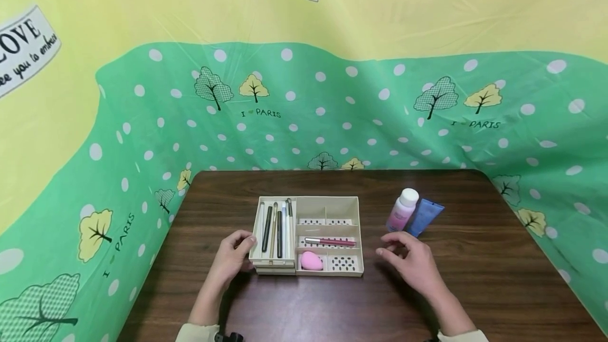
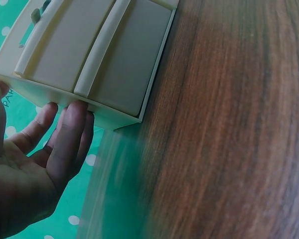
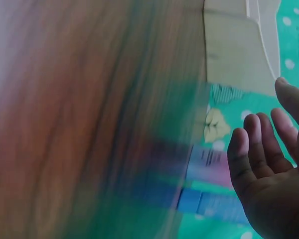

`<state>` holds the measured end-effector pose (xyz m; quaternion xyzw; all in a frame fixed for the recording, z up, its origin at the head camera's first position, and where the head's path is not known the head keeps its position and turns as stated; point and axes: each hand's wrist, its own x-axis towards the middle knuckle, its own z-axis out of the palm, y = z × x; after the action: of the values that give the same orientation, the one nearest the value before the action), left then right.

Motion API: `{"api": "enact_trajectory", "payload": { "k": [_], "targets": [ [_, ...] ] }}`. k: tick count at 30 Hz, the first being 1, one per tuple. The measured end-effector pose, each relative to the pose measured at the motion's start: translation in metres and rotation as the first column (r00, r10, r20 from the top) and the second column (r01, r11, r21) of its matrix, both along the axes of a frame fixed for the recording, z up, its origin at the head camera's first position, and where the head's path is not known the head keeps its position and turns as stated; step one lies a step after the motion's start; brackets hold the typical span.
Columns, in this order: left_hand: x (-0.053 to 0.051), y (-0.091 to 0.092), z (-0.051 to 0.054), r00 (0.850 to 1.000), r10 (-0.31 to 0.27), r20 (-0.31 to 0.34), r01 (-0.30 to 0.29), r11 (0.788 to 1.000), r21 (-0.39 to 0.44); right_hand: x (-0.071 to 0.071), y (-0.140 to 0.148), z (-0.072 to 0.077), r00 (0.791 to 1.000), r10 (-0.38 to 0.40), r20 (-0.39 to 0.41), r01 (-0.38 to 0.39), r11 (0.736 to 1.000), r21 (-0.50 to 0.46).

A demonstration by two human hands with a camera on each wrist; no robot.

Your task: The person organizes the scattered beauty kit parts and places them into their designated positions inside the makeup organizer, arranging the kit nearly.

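A cream organizer box [image 1: 330, 274] stands on the table. Its raised left tray [image 1: 258, 226] holds several slim makeup brushes [image 1: 273, 231], and two drawer fronts [image 2: 124, 55] show in the left wrist view. My left hand [image 1: 233, 253] touches the left side wall with its fingertips [image 2: 75, 112]. In the lower right part, a dark pink tube-like stick [image 1: 331, 242] lies in the middle compartment and a pink makeup sponge [image 1: 311, 260] in the front left one. My right hand [image 1: 412, 258] hovers right of the box, holding nothing, its fingers loosely bent.
Beyond my right hand stand a pink bottle with a white cap [image 1: 402, 210] and a blue squeeze tube [image 1: 425, 217], side by side. The dark wooden table [image 1: 294, 310] meets a green and yellow printed cloth [image 1: 304, 131] at the back and sides.
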<state>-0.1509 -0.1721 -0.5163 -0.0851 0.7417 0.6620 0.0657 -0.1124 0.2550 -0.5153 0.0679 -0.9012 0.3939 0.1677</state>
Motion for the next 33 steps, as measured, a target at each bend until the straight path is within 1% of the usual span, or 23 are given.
{"api": "enact_trajectory", "payload": {
  "k": [3, 6, 12, 23, 27, 33],
  "targets": [
    [-0.001, 0.000, 0.000, 1.000, -0.003, 0.000, 0.003, 1.000, -0.001, 0.002, 0.012, 0.001, 0.997, -0.061, 0.047, 0.061, 0.998, 0.001],
    [0.000, 0.000, -0.001, 1.000, -0.005, -0.002, 0.005, 1.000, 0.000, 0.003, 0.024, 0.001, 0.992, -0.107, 0.073, 0.106, 0.994, 0.014],
    [-0.001, 0.000, -0.001, 1.000, -0.006, -0.004, 0.006, 1.000, -0.005, 0.006, 0.046, 0.001, 0.984, -0.162, 0.075, 0.158, 0.986, 0.045],
    [-0.001, 0.000, 0.000, 1.000, -0.014, -0.024, 0.014, 1.000, -0.005, 0.002, 0.078, 0.004, 0.964, -0.252, 0.086, 0.249, 0.967, 0.053],
    [-0.001, 0.000, 0.000, 1.000, -0.013, -0.024, 0.013, 1.000, -0.007, -0.003, 0.087, 0.005, 0.961, -0.258, 0.101, 0.252, 0.965, 0.067],
    [0.000, -0.001, -0.002, 1.000, -0.012, -0.023, 0.012, 1.000, 0.000, -0.013, 0.096, 0.004, 0.959, -0.235, 0.156, 0.222, 0.970, 0.096]
  ]
}}
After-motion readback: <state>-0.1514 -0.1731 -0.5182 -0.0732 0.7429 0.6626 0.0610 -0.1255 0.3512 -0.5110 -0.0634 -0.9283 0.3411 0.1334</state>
